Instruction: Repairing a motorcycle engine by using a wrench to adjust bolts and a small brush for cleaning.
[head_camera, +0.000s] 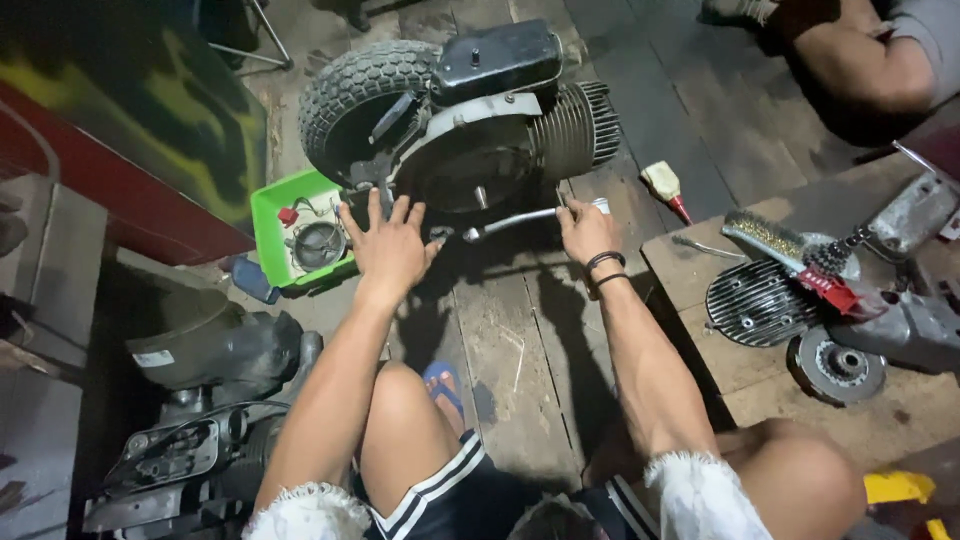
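Left hand (388, 245) lies spread wide, fingers flat against the lower casing of the scooter engine (470, 130) at upper centre of the frame. Right hand (588, 232) is closed around the chrome lever (510, 220), which runs left from the fist to the engine's underside. Green tray (272, 205), just left of the left hand, holds a round metal part, a small red piece and loose bits. Engine and tray rest on a dark plank floor (520, 340). Wooden board (760, 370) at right carries a wire brush (765, 238) and finned cylinder head (755, 300).
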